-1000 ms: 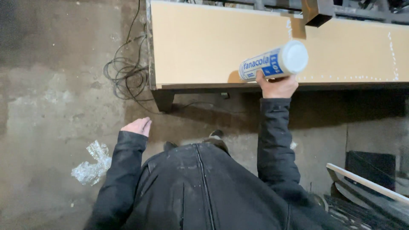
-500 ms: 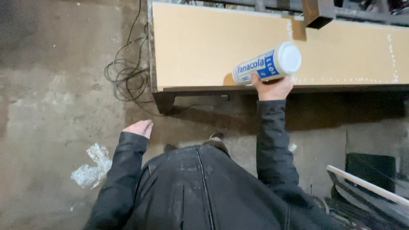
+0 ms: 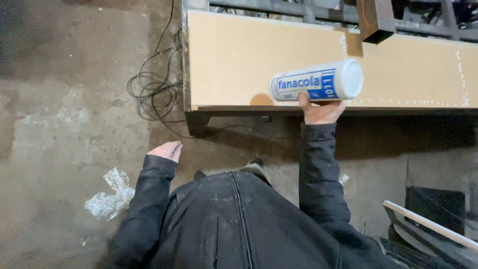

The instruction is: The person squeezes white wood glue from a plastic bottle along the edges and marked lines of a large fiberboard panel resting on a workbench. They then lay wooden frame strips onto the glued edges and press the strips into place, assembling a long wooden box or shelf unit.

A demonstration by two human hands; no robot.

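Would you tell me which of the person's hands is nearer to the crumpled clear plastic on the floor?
The left. The left hand hangs empty just up and right of the crumpled plastic, while the right hand is far off, holding a white tube over the board.

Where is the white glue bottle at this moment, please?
In the head view, the white glue bottle lies sideways in the right hand, over the near edge of the tan board.

Stained concrete floor [image 3: 59,114] with tangled black cables [image 3: 152,92] beside a metal-framed workbench [image 3: 185,60].
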